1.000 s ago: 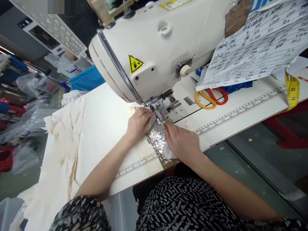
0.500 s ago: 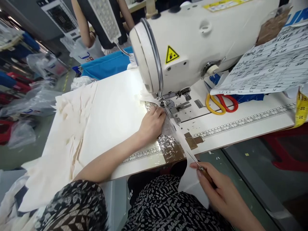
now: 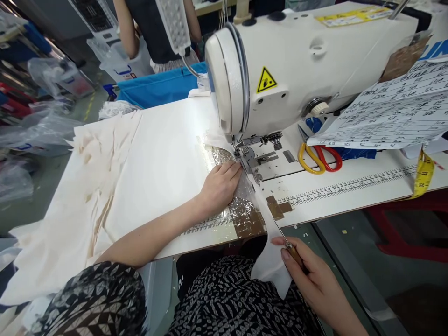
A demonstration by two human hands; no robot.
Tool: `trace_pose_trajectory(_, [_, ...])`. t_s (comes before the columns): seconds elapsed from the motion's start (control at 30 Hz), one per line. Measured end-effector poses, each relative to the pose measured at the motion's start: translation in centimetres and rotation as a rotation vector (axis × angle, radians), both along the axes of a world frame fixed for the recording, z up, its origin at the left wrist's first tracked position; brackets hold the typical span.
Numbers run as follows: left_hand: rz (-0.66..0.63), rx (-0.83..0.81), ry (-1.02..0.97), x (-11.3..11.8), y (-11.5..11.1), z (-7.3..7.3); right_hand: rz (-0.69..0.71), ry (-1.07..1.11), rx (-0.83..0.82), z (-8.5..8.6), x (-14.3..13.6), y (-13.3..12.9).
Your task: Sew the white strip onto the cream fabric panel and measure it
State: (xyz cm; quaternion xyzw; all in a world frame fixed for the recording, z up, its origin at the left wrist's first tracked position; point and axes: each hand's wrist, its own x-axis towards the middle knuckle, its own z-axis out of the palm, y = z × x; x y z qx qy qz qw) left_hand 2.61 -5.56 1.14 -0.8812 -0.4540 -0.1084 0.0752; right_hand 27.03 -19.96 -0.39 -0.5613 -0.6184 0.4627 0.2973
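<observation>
My left hand (image 3: 220,186) lies on the white fabric (image 3: 268,219) just in front of the sewing machine's presser foot (image 3: 244,156), fingers stretched toward the foot and resting flat. Part of the cloth is hidden beneath that hand. From the foot the fabric runs over the table's front edge and hangs above my lap. My right hand (image 3: 308,270) is closed around the wooden handle of an awl (image 3: 294,253). The awl's thin metal shaft points up and left, along the hanging fabric. Above my left hand stands the white sewing machine (image 3: 280,79).
Cream fabric pieces (image 3: 84,186) lie stacked on the left of the table. Scissors (image 3: 317,158) with yellow and red handles rest right of the foot, beside a handwritten sheet (image 3: 388,109) and a yellow tape measure (image 3: 423,172). Behind a blue cloth bin (image 3: 157,91) stands another person (image 3: 147,32).
My left fingers have straightened from a more curled pose. The hanging fabric's lower end has shifted. My right hand still holds the awl. The whole view has shifted slightly.
</observation>
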Motion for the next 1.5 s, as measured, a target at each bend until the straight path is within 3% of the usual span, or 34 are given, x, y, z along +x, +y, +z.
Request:
trace_pose_trajectory(0.27, [0.013, -0.009, -0.021, -0.1, 0.2, 0.1, -0.084, 0.153, -0.175, 1.2, -1.0, 0.5])
trace_pose_trajectory(0.47, [-0.001, -0.041, -0.104, -0.8, 1.2, 0.0, -0.172, 0.555, -0.340, -0.1, -2.5, 1.4])
trace_pose_trajectory(0.6, [-0.063, -0.049, -0.079, -1.5, 1.7, 0.0, -0.227, 0.762, -0.483, 0.0, -4.2, 1.1])
trace_pose_trajectory(0.7, [-0.100, -0.040, -0.089, -1.7, 1.6, -0.2, -0.218, 0.632, -0.455, 0.7, -4.6, 0.6])
trace_pose_trajectory(0.87, [-0.019, 0.005, -0.099, -0.8, 0.7, -0.3, -0.252, 0.138, 0.033, 1.5, -4.1, 0.2])
trace_pose_trajectory(0.97, [0.013, 0.007, -0.066, -0.2, 0.4, 0.0, -0.210, -0.004, 0.179, 1.3, -3.4, 0.8])
trace_pose_trajectory(1.3, [0.057, -0.011, -0.058, -0.2, 1.5, 0.5, -0.213, -0.006, 0.073, 2.0, -3.8, 3.0])
trace_pose_trajectory(1.5, [-0.031, -0.007, -0.191, -1.0, 1.9, 0.3, -0.168, 0.001, 0.108, 2.3, -3.8, 3.9])
